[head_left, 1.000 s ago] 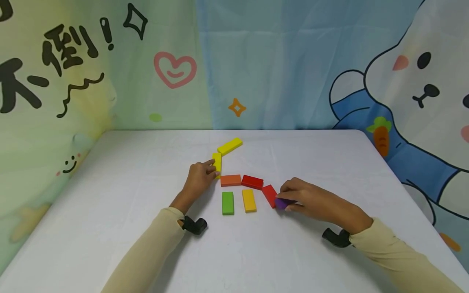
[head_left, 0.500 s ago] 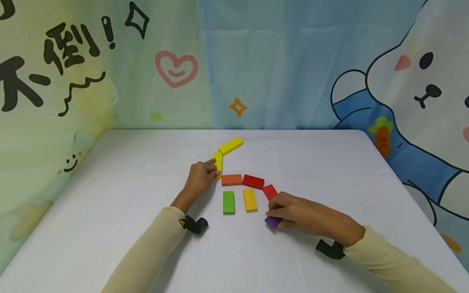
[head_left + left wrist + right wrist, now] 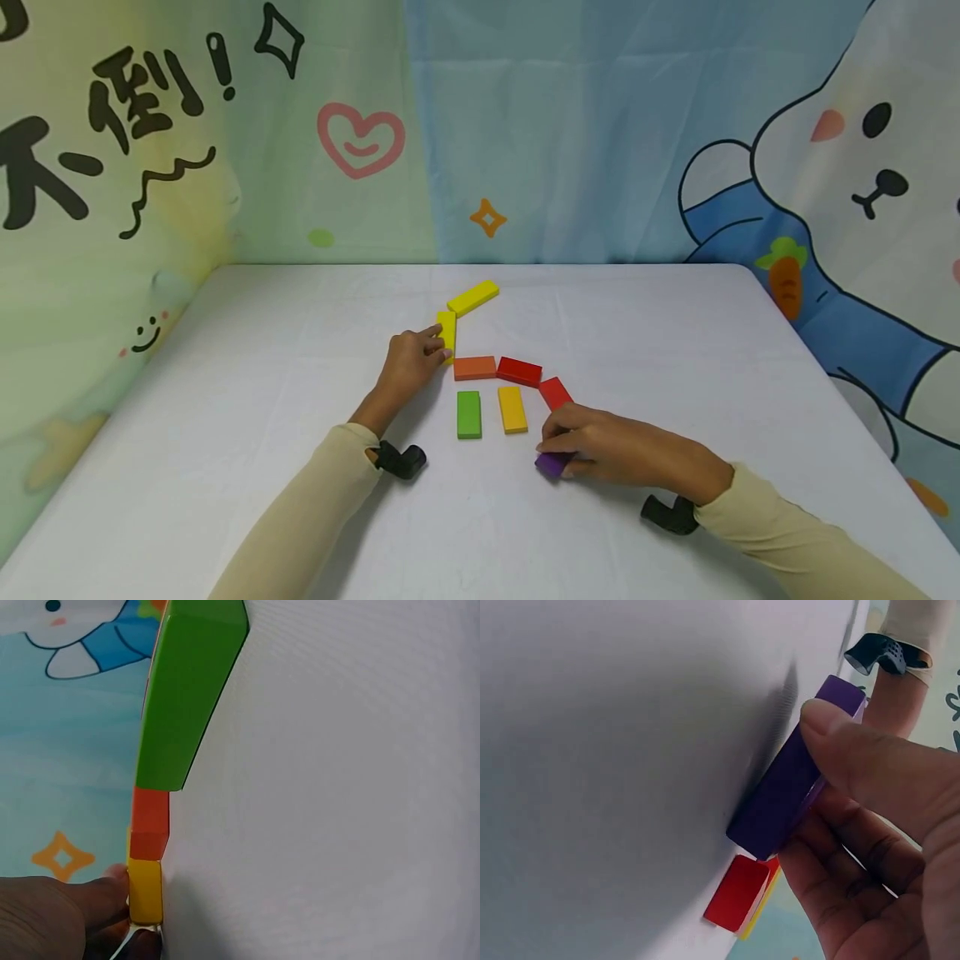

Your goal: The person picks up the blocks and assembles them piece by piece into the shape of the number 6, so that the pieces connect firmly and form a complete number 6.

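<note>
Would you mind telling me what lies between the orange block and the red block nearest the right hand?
Another red block lies between the orange block and the nearest red block, as the head view shows.

Room btwn sleeves [image 3: 300,508]; green blk [image 3: 468,415] & purple blk [image 3: 552,465] (in R hand [image 3: 618,450]) obstruct ahead.

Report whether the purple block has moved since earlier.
Yes: the purple block came nearer and leftward in the head view, judged against the green block.
</note>
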`<act>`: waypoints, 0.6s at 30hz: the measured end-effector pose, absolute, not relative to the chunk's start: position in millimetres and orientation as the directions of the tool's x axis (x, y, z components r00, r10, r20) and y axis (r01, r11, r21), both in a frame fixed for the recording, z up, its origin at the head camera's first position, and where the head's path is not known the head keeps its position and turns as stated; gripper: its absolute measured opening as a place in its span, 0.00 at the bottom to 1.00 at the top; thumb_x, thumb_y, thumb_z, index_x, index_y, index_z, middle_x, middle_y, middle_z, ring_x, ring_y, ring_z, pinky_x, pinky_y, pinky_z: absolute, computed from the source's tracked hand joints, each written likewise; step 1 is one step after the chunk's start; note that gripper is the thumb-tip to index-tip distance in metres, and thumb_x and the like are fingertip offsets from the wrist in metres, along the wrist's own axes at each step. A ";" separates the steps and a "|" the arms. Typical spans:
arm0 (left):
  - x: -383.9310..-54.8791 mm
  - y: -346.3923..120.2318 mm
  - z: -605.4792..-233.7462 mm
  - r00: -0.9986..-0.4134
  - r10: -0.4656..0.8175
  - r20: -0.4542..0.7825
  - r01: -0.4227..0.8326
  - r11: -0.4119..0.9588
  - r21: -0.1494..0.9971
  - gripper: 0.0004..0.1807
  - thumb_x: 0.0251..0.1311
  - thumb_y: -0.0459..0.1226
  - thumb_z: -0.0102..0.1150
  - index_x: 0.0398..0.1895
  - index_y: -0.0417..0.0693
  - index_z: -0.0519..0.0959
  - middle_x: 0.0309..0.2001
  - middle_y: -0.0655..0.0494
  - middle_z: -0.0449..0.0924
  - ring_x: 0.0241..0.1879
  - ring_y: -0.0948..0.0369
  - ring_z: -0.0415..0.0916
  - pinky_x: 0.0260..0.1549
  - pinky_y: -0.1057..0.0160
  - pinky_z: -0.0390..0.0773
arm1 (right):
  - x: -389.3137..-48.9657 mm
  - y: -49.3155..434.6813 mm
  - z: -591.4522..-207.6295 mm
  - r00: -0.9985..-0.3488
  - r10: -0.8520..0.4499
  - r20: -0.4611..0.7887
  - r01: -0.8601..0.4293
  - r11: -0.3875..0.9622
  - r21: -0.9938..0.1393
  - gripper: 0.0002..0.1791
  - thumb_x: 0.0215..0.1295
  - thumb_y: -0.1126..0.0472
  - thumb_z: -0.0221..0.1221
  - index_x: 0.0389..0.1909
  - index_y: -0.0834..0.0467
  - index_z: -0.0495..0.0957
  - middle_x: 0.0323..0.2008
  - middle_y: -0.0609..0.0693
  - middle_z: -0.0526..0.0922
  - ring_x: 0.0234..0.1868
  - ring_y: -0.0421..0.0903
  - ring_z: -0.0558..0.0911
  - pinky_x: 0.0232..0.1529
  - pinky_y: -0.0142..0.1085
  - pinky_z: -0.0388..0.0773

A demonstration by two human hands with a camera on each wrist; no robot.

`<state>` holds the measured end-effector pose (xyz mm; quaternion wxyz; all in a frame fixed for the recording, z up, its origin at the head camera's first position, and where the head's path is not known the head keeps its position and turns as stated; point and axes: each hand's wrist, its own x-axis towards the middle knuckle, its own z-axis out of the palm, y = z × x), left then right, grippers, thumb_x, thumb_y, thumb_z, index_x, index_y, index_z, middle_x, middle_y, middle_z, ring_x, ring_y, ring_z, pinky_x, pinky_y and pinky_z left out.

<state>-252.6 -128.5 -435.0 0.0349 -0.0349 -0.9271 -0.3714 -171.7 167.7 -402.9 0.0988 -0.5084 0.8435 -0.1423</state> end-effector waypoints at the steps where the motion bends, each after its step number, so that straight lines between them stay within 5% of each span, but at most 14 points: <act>1: -252.7 -128.5 -435.2 -0.995 0.043 0.095 0.097 0.722 0.685 0.16 0.58 0.33 0.67 0.49 0.35 0.82 0.59 0.49 0.77 0.62 0.52 0.71 0.58 0.56 0.71 | -172.0 167.7 -403.7 -0.463 -0.886 -0.025 -0.829 0.443 -0.341 0.19 0.58 0.61 0.69 0.52 0.56 0.83 0.50 0.46 0.76 0.54 0.42 0.73 0.53 0.32 0.75; 10: -253.7 -127.8 -435.3 -0.997 0.024 0.069 0.066 0.719 0.692 0.16 0.59 0.33 0.67 0.49 0.36 0.82 0.59 0.50 0.77 0.62 0.53 0.70 0.58 0.56 0.72 | -171.8 166.9 -408.3 -0.453 -0.891 -0.021 -0.839 0.435 -0.326 0.20 0.59 0.59 0.69 0.52 0.56 0.83 0.51 0.46 0.76 0.56 0.42 0.73 0.54 0.33 0.75; 18: -252.0 -128.3 -433.8 -0.996 0.036 0.088 0.087 0.714 0.695 0.16 0.59 0.33 0.67 0.49 0.35 0.82 0.59 0.49 0.77 0.61 0.52 0.71 0.57 0.55 0.72 | -164.2 170.0 -408.6 -0.572 -0.809 0.135 -0.808 0.528 -0.263 0.27 0.54 0.43 0.70 0.49 0.56 0.84 0.48 0.46 0.77 0.50 0.41 0.74 0.50 0.35 0.78</act>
